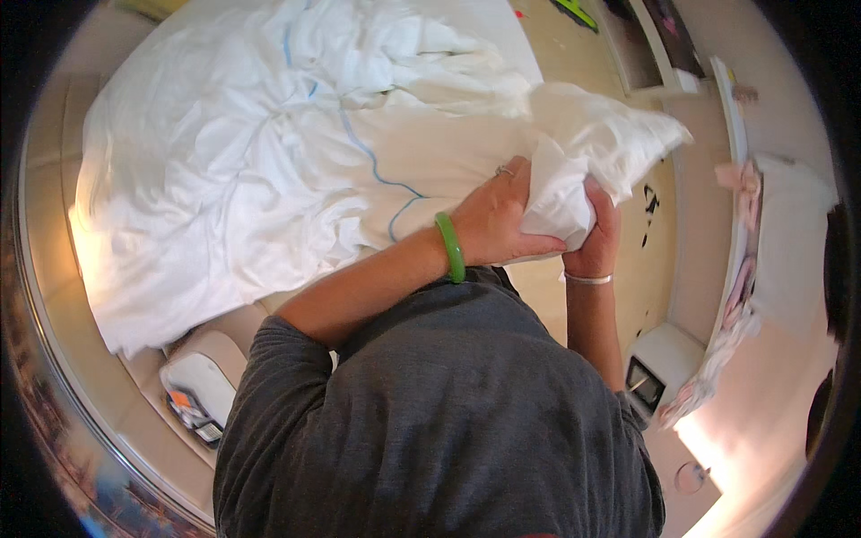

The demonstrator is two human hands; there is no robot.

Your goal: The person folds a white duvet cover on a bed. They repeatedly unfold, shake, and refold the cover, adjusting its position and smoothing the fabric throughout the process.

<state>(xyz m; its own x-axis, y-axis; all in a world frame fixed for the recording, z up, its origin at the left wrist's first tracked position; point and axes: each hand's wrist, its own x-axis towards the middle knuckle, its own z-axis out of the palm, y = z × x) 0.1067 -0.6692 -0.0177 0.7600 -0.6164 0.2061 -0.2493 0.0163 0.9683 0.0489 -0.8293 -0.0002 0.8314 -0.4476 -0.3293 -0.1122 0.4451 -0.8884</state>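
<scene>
Both hands grip a white pillow [592, 134] by its near end, above the right edge of the bed. My left hand [494, 215], with a ring and a green bangle at the wrist, holds its left side. My right hand [600, 225], with a thin silver-coloured bangle, holds its right side. The pillow's far part spreads up and to the right and is slightly blurred. A rumpled white duvet or cover [202, 188] with thin blue lines lies over the bed, left of the hands.
A rounded white bedside table [205, 380] with packaged items stands at the lower left. A small white cabinet [672, 353] is at the lower right. Dark objects lie on the pale floor [572, 60] near a white shelf unit. A padded headboard or wall panel [50, 222] runs along the left.
</scene>
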